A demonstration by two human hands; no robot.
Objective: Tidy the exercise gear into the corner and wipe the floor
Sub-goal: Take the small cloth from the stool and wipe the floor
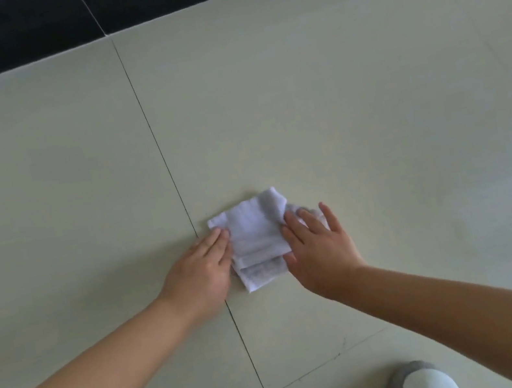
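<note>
2 hands, left [202, 271] and right [321, 252], flank the folded cloth [256, 234], touching it.

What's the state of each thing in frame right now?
white cloth: folded, lying flat on the floor beside a grout line.
left hand: fingers straight, resting on the cloth's left edge.
right hand: fingers spread, resting on the cloth's right side, a fold lapping over the fingertips.
tile floor: pale, glossy, dark specks near the bottom.
shoe: on the floor, bottom right.
</note>
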